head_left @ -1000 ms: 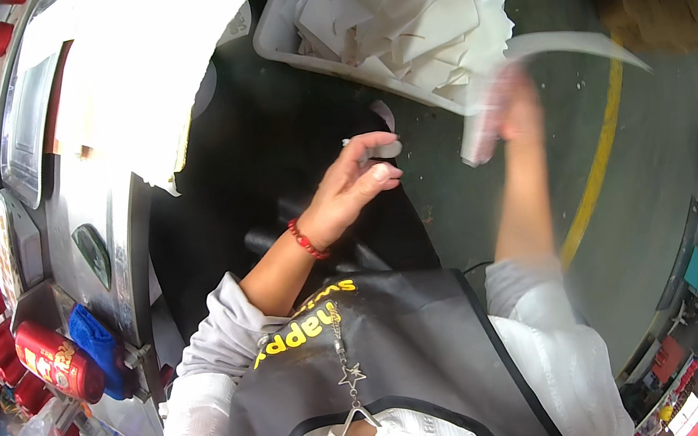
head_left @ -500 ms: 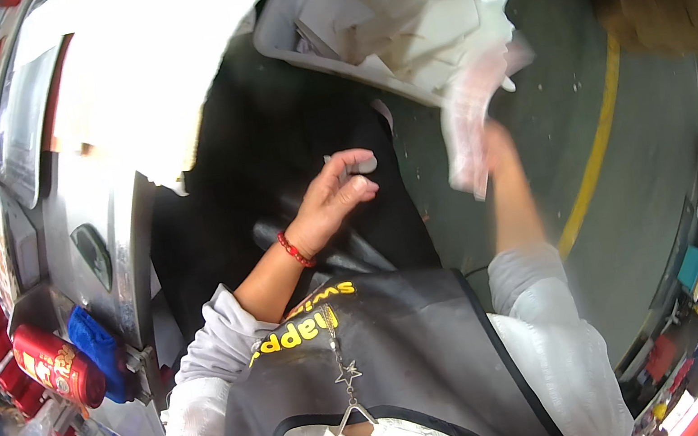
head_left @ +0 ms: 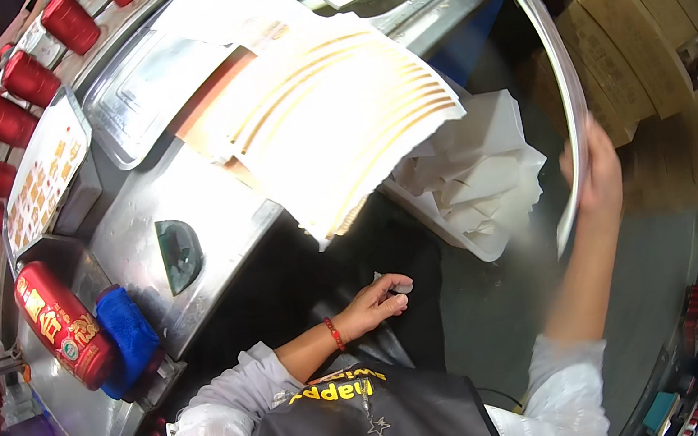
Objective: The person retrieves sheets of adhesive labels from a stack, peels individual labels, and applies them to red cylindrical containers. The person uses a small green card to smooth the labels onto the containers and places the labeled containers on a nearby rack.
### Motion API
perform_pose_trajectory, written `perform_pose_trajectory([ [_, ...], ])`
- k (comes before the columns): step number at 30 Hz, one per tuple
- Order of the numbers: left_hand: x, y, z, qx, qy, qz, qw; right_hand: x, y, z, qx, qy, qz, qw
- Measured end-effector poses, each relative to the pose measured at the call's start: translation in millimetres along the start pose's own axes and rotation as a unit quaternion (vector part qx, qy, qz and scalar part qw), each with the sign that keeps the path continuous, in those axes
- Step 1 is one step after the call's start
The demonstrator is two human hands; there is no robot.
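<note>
My right hand (head_left: 599, 169) is raised at the right, its fingers closed around a long, thin, whitish strip (head_left: 567, 83). The strip bows up and over toward the far metal bench, and its lower end hangs below my hand. Motion smears it, so its material is unclear. Lower in the middle, my left hand (head_left: 374, 303) hovers over my dark lap with fingers half curled and the thumb apart. Something pale grey covers a fingertip there. Beyond it lies a thick stack of white sheets (head_left: 342, 118), overhanging the bench. A pale bin (head_left: 437, 227) heaped with crumpled white paper (head_left: 487, 169) stands below.
A metal bench (head_left: 125, 217) runs along the left, bearing a dark green plate-like piece (head_left: 181, 254), a clear tray (head_left: 119, 117) and sticker sheets (head_left: 46, 179). A red can-shaped container (head_left: 65, 327) stands beside a blue cloth (head_left: 127, 335). Brown cartons (head_left: 640, 35) are stacked right.
My view has shifted, bringing more of the bench in. My right hand has moved up and right from beside the bin with the strip, which now arches far upward. My left hand keeps its pose.
</note>
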State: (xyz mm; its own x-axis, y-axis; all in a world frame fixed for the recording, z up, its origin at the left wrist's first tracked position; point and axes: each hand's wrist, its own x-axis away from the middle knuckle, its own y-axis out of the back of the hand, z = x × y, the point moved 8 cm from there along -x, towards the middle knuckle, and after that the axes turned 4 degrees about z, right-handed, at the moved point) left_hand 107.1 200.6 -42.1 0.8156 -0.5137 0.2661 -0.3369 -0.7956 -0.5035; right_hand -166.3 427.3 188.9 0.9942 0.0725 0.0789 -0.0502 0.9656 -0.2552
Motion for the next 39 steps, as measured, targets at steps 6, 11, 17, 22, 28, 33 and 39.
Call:
perform_pose_trajectory([
  [6,25,34,-4,-0.012,-0.019,-0.049,0.999,-182,-171,-8,-0.065,-0.015,0.099,0.993],
  [11,55,69,1,0.033,-0.030,-0.105,0.993,-277,-254,-51,-0.059,-0.024,0.005,0.998],
  [17,76,102,11,0.104,-0.043,-0.202,0.973,-298,-275,-88,0.304,-0.104,0.012,0.947],
  [22,64,110,21,0.039,-0.041,-0.194,0.979,-259,-245,-5,0.506,0.194,0.050,0.839],
  [28,49,98,14,-0.055,-0.034,-0.214,0.975,-140,-164,-38,0.369,0.163,0.098,0.910],
  [33,42,87,-1,-0.122,-0.043,-0.222,0.966,-93,-32,-147,0.138,-0.003,-0.019,0.990],
  [39,29,128,-28,-0.155,-0.013,-0.359,0.921,-22,-15,-307,-0.067,-0.212,-0.039,0.974],
])
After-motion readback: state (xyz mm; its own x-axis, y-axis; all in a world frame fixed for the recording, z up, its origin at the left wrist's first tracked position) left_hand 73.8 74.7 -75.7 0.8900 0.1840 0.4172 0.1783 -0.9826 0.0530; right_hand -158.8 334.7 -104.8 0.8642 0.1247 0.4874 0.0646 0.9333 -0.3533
